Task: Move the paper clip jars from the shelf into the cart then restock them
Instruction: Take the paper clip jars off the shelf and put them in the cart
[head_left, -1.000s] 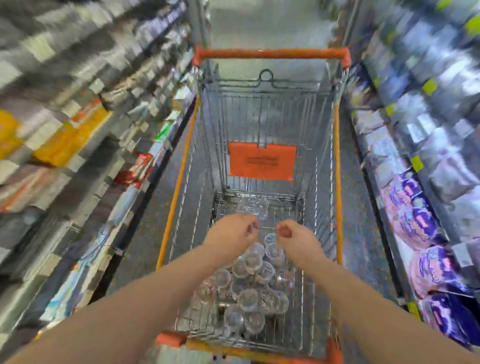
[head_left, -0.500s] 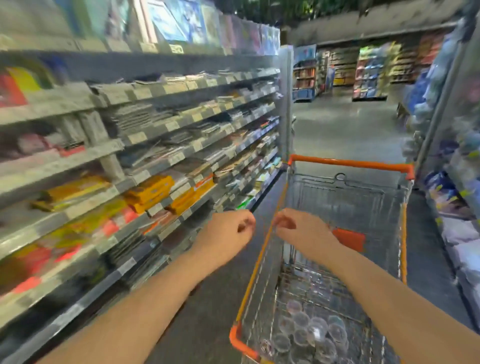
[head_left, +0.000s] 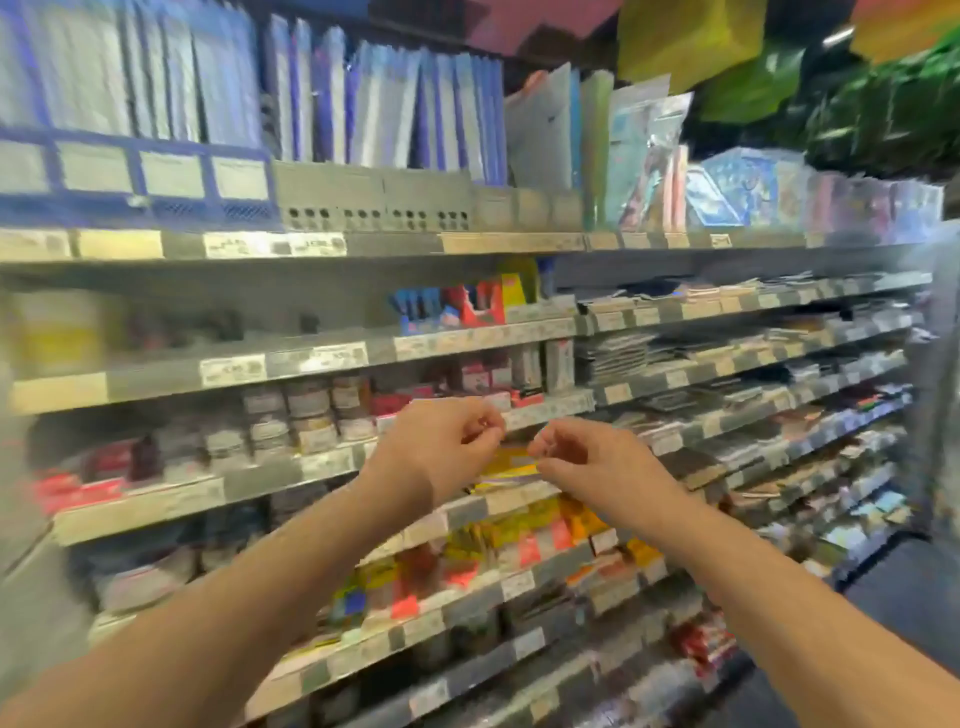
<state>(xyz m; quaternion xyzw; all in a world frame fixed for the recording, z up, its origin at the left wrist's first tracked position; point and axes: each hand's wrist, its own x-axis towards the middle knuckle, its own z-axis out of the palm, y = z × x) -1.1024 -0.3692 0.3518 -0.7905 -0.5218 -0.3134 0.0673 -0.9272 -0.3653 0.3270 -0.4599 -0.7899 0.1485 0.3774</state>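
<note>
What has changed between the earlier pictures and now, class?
The person turned left from the cart, now out of view, to face the shelves. Nothing was picked up or let go. The left hand and right hand stayed close together, fingers curled, apparently empty.

the top folders are blue and white. lower down are yellow packs and red packs, and the shelf edges are grey.
</note>
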